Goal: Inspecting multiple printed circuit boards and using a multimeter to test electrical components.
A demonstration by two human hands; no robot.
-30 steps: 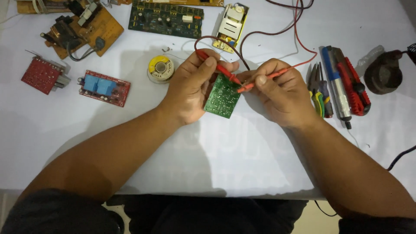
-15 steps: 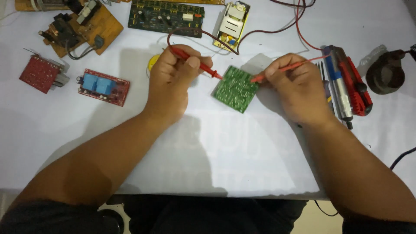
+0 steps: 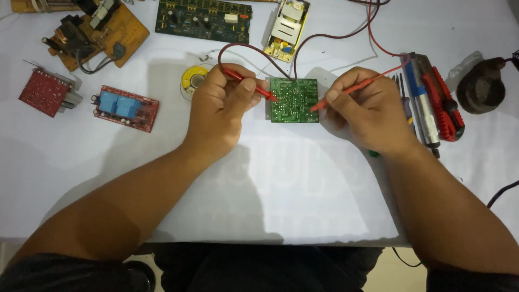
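I am probing a small green circuit board (image 3: pixel 293 100) that lies flat on the white table (image 3: pixel 270 184) between my hands, my left hand (image 3: pixel 220 108) with fingers pinched on one red test probe (image 3: pixel 250 83) and my right hand (image 3: pixel 363 110) with fingers pinched on the other red probe (image 3: pixel 351 91), both tips touching the board. The next move, I judge, calls for holding both tips steady on their solder points. Half a second ago the board sat tilted; now it lies square, and my hands have closed in.
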